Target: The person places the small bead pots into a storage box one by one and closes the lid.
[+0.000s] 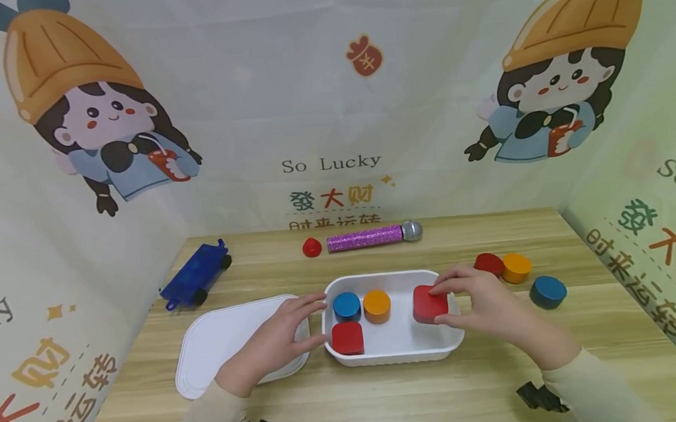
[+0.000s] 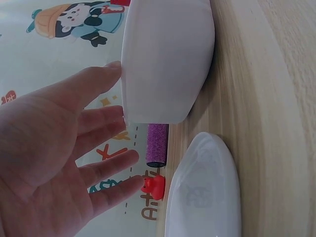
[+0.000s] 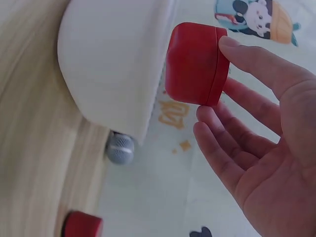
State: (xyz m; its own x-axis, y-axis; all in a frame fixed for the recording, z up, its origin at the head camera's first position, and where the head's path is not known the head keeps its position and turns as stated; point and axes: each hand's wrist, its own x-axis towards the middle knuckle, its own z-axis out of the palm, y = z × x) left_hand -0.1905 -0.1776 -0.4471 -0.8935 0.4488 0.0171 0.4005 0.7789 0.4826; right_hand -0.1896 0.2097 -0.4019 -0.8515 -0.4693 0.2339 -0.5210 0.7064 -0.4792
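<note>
A white plastic box (image 1: 397, 347) stands in the middle of the table. At its left end lie a blue round piece (image 1: 346, 306), an orange round piece (image 1: 377, 306) and a red rounded-square piece (image 1: 347, 338). My right hand (image 1: 480, 302) pinches another red rounded-square piece (image 3: 195, 64) between thumb and fingers, at the right end of the box. In the right wrist view a seam runs round this piece near one face, and it sits above the box rim. My left hand (image 1: 284, 339) has its fingers spread, the thumb and fingertips at the left rim.
A white lid (image 1: 224, 339) lies left of the box. At the right are a dark red round piece (image 1: 489, 264), an orange one (image 1: 516, 267) and a blue one (image 1: 548, 292). Behind lie a purple microphone (image 1: 367, 238) and a small red toy (image 1: 312, 247); a blue toy cart (image 1: 196, 275) stands back left.
</note>
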